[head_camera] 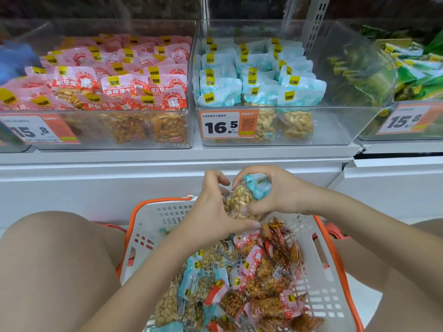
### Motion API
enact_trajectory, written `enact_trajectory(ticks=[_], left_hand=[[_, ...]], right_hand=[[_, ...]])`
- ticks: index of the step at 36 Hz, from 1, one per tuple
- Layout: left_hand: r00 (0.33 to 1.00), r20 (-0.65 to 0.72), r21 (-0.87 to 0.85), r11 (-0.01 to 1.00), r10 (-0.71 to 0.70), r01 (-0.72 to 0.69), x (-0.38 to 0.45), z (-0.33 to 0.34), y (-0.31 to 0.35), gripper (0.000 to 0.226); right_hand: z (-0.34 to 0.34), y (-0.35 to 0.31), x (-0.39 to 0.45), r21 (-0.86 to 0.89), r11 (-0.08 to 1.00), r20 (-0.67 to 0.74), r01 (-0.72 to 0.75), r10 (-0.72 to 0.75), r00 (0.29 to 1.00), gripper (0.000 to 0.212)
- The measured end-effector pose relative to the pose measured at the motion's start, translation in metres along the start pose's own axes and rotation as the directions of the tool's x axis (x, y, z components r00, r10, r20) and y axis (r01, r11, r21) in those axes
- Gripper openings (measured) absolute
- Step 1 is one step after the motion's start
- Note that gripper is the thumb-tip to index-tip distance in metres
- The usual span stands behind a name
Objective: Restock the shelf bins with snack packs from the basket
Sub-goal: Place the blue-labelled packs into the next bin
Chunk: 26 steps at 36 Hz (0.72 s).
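Both hands hold light-blue peanut packs (242, 197) above the far end of the white basket with an orange rim (155, 226). My left hand (213, 212) cups them from the left and below; my right hand (273, 190) grips them from the right and above. The basket holds several more blue packs (191, 286) on its left side and red-pink packs (266, 267) on its right. On the shelf above, the clear middle bin (330, 121) holds upright blue packs, and the left bin (190, 99) is full of pink packs.
A third clear bin (374, 137) at the right holds green packs. Orange price tags 15.8, 16.5 (227, 124) and 15.8 hang on the bin fronts. The white shelf ledge (167, 161) runs just beyond the basket. My bare knees flank the basket left and right.
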<state>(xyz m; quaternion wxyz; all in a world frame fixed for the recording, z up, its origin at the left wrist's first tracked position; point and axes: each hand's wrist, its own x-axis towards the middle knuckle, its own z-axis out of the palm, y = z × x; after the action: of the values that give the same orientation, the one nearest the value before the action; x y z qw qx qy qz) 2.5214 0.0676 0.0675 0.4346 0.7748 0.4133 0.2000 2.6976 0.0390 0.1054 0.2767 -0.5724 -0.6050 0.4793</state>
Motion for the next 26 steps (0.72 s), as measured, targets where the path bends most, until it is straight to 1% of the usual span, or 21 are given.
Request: enact_trajectory(ticks=[2,4,6,7,8,10,11,12,13,15,17,19,21,23,26], left_hand=[[0.998,0.04,0.036,0.998,0.047,-0.049,0.003,-0.006,0.007,0.088],[0.996,0.045,0.077,0.993,0.082,-0.085,0.007,-0.015,0.015,0.089],[0.989,-0.002,0.154,0.977,0.148,-0.146,0.012,-0.027,0.021,0.081],[0.976,-0.048,0.226,0.954,0.214,-0.198,0.016,-0.034,0.023,0.075],[0.946,-0.102,0.324,0.909,0.309,-0.262,0.021,-0.042,0.026,0.068],[0.836,-0.183,0.538,0.764,0.518,-0.356,0.036,-0.057,0.032,0.06],[0.785,-0.196,0.615,0.697,0.588,-0.368,0.043,-0.064,0.035,0.056],[0.749,-0.188,0.673,0.639,0.635,-0.373,0.052,-0.069,0.038,0.053],[0.727,-0.161,0.72,0.583,0.667,-0.376,0.06,-0.072,0.04,0.052],[0.718,-0.084,0.778,0.496,0.691,-0.385,0.077,-0.076,0.041,0.051],[0.733,-0.035,0.789,0.469,0.679,-0.397,0.089,-0.075,0.039,0.049],[0.755,-0.028,0.773,0.493,0.655,-0.399,0.096,-0.071,0.033,0.043],[0.778,-0.042,0.761,0.525,0.627,-0.382,0.1,-0.069,0.031,0.043],[0.789,-0.056,0.752,0.546,0.612,-0.37,0.102,-0.07,0.031,0.039],[0.786,-0.078,0.725,0.576,0.613,-0.377,0.106,-0.074,0.036,0.026]], right_hand=[[-0.008,-0.007,-0.005,-0.018,1.0,-0.064,0.016,-0.017,0.998,0.035],[-0.02,-0.017,-0.013,-0.091,0.996,-0.132,0.025,-0.037,0.991,0.035],[-0.041,-0.029,-0.023,-0.137,0.99,-0.229,0.042,-0.073,0.971,0.034],[-0.054,-0.036,-0.03,-0.156,0.986,-0.286,0.052,-0.096,0.953,0.034],[-0.07,-0.044,-0.039,-0.196,0.979,-0.341,0.063,-0.128,0.931,0.034],[-0.101,-0.06,-0.055,-0.359,0.932,-0.433,0.045,-0.209,0.877,0.037],[-0.117,-0.066,-0.061,-0.427,0.904,-0.478,0.017,-0.241,0.845,0.038],[-0.131,-0.073,-0.067,-0.46,0.888,-0.521,-0.007,-0.263,0.812,0.037],[-0.145,-0.078,-0.071,-0.483,0.875,-0.559,-0.024,-0.287,0.778,0.037],[-0.167,-0.087,-0.072,-0.564,0.822,-0.611,-0.076,-0.354,0.708,0.04],[-0.183,-0.09,-0.065,-0.662,0.735,-0.607,-0.146,-0.411,0.68,0.043],[-0.193,-0.087,-0.051,-0.725,0.661,-0.577,-0.193,-0.429,0.695,0.044],[-0.199,-0.079,-0.033,-0.781,0.59,-0.52,-0.206,-0.431,0.737,0.045],[-0.206,-0.072,-0.016,-0.8,0.555,-0.495,-0.226,-0.398,0.772,0.046],[-0.219,-0.069,0.009,-0.81,0.522,-0.49,-0.267,-0.352,0.798,0.05]])
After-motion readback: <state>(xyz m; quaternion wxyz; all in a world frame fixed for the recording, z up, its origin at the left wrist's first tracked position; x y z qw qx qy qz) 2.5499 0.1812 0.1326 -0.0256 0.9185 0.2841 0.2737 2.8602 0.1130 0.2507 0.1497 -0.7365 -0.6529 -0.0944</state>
